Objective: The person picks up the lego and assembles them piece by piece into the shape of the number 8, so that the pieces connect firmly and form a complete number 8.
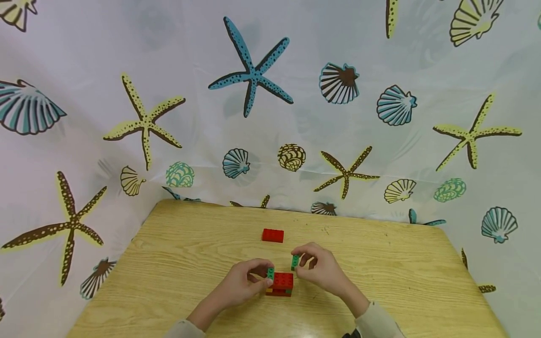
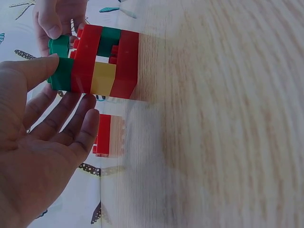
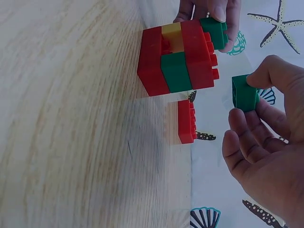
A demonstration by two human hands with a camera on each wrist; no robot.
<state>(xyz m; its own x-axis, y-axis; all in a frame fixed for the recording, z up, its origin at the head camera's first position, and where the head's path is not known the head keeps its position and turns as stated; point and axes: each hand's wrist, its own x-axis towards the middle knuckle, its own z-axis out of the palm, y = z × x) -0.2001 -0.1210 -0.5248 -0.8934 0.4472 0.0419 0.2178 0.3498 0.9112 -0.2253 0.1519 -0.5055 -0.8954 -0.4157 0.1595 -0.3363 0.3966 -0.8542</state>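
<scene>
A brick stack (image 1: 282, 284) of red, green and yellow bricks stands on the wooden table (image 1: 169, 272). My left hand (image 1: 265, 273) pinches a small green brick (image 1: 270, 272) that sits on the stack's top left corner, its thumb (image 2: 33, 69) lying on it. My right hand (image 1: 301, 260) pinches a second small green brick (image 1: 295, 261) just above and behind the stack, apart from it. In the right wrist view that loose green brick (image 3: 244, 92) is held clear of the stack (image 3: 178, 57). A single red brick (image 1: 272, 235) lies flat farther back.
A white sheet printed with starfish and shells (image 1: 253, 75) hangs behind and around the table. The table's far edge (image 1: 296, 213) runs just behind the red brick. Bare wood (image 1: 401, 281) lies to either side of the hands.
</scene>
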